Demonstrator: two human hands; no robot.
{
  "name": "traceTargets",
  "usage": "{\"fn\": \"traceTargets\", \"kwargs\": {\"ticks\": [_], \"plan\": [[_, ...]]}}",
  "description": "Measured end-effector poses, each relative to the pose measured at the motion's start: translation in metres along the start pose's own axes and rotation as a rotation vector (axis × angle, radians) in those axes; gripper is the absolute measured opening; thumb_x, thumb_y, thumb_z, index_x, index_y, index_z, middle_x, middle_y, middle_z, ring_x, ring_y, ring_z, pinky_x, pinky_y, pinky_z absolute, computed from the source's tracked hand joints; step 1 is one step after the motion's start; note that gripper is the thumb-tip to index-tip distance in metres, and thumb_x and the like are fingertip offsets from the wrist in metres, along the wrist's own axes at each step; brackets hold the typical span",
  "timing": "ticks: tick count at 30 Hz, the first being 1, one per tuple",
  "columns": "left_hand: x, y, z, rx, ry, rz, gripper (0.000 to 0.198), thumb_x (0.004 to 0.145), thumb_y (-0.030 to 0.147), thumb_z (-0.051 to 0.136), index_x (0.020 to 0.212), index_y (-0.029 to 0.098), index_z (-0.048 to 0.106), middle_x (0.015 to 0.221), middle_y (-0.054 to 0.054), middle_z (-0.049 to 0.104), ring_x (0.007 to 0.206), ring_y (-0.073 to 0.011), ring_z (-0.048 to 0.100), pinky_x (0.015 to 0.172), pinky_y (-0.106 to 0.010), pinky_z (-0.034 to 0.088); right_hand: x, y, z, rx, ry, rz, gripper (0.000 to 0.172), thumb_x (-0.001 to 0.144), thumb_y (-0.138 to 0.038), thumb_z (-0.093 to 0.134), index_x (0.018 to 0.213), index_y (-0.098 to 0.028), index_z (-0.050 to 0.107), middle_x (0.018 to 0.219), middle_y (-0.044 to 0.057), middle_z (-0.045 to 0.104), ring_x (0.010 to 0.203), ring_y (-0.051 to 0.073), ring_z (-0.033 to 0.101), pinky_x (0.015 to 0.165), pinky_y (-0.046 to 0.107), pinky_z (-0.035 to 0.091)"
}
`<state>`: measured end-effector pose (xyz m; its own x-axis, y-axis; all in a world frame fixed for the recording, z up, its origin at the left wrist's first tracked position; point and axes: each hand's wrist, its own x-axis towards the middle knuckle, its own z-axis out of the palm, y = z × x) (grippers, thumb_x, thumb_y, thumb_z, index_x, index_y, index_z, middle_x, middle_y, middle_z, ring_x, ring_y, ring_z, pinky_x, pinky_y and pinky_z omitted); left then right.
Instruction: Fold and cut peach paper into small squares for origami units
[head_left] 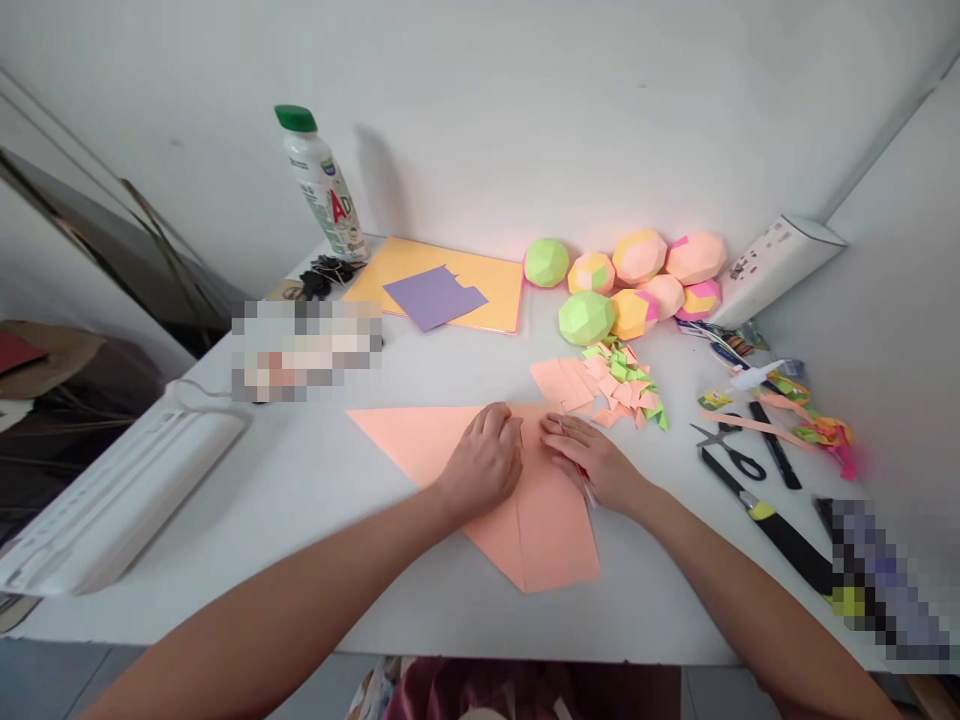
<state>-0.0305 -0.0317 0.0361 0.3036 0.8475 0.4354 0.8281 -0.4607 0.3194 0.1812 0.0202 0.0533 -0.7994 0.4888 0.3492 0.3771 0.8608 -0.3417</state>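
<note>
A folded sheet of peach paper (551,530) lies on the white table, with a long pointed corner to the left and a crease running down its lower part. My left hand (487,455) is closed on the sheet near its top edge, fingers curled and pinched at the paper; the fingertips are partly hidden. Close by on the right, my right hand (592,455) rests at the sheet's top right part. Tucked in it is a slim pen (586,485) with red and clear parts. Cut peach and green paper pieces (622,380) lie just beyond my right hand.
Several faceted paper balls (586,318) sit by the wall. Scissors (727,440), a cutter knife (787,540) and a glue bottle (754,375) lie right. Purple paper (435,298) rests on yellow sheets (360,275) beside a white bottle (322,190). A white machine (127,500) stands left.
</note>
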Motion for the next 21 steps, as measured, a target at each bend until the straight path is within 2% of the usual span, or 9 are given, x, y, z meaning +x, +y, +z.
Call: {"fn": "traceTargets", "kwargs": {"ticks": [5,9,11,15,16,18,19,21], "plan": [[0.001,0.000,-0.001,0.024,0.006,0.000,0.022,0.073,0.006,0.044,0.092,0.015,0.052,0.098,-0.012,0.048,0.098,-0.0269,0.049,0.083,-0.042,0.049,-0.039,-0.043,-0.014,-0.029,-0.026,-0.002,0.035,0.092,-0.011,0.046,0.125,-0.019,0.054,0.130,0.013,0.058,0.129,0.022,0.047,0.105,0.047,0.042],[0.003,0.000,-0.001,0.034,-0.002,0.018,0.019,0.074,0.005,0.044,0.087,0.015,0.053,0.098,-0.013,0.049,0.098,-0.0273,0.048,0.082,-0.043,0.047,-0.073,-0.079,-0.016,-0.015,-0.039,0.045,0.037,0.089,-0.008,0.048,0.124,-0.018,0.054,0.128,0.013,0.059,0.130,0.021,0.045,0.107,0.046,0.040],[0.003,0.001,-0.001,0.032,-0.023,0.060,0.017,0.079,0.005,0.042,0.083,0.015,0.055,0.095,-0.013,0.051,0.096,-0.0271,0.048,0.081,-0.043,0.046,-0.082,-0.087,-0.016,0.019,-0.017,0.051,0.039,0.089,-0.005,0.048,0.125,-0.018,0.053,0.126,0.012,0.061,0.130,0.020,0.045,0.107,0.046,0.039],[-0.004,0.013,-0.006,0.001,-0.123,0.194,0.024,0.089,0.007,0.037,0.076,0.016,0.056,0.075,-0.007,0.052,0.075,-0.0207,0.049,0.068,-0.035,0.044,-0.085,-0.088,-0.016,0.142,0.022,0.087,0.043,0.088,-0.004,0.048,0.126,-0.023,0.053,0.119,0.009,0.066,0.124,0.019,0.050,0.102,0.044,0.044],[-0.007,0.017,-0.008,-0.010,-0.143,0.219,0.023,0.091,0.011,0.039,0.077,0.016,0.057,0.076,-0.007,0.054,0.075,-0.0203,0.050,0.068,-0.034,0.044,-0.084,-0.088,-0.016,0.166,0.028,0.092,0.044,0.088,-0.004,0.047,0.127,-0.024,0.053,0.118,0.008,0.066,0.122,0.019,0.051,0.100,0.044,0.045],[-0.014,0.026,-0.012,-0.030,-0.176,0.239,0.015,0.091,0.024,0.048,0.088,0.015,0.060,0.093,-0.011,0.058,0.089,-0.0237,0.051,0.075,-0.037,0.045,-0.084,-0.087,-0.017,0.200,0.032,0.091,0.047,0.088,-0.002,0.046,0.129,-0.025,0.053,0.119,0.008,0.065,0.120,0.020,0.052,0.097,0.044,0.046],[-0.017,0.030,-0.014,-0.036,-0.196,0.235,0.021,0.088,0.032,0.053,0.097,0.014,0.060,0.105,-0.013,0.057,0.098,-0.0270,0.050,0.081,-0.041,0.045,-0.084,-0.087,-0.017,0.214,0.029,0.086,0.049,0.087,-0.001,0.045,0.129,-0.025,0.052,0.120,0.008,0.065,0.119,0.020,0.052,0.097,0.045,0.046],[-0.022,0.034,-0.017,-0.036,-0.253,0.209,0.044,0.082,0.043,0.060,0.114,0.013,0.056,0.124,-0.018,0.049,0.112,-0.0334,0.043,0.090,-0.048,0.041,-0.085,-0.085,-0.017,0.245,0.017,0.087,0.051,0.087,0.000,0.044,0.131,-0.026,0.051,0.122,0.008,0.064,0.119,0.020,0.052,0.097,0.047,0.046]]}}
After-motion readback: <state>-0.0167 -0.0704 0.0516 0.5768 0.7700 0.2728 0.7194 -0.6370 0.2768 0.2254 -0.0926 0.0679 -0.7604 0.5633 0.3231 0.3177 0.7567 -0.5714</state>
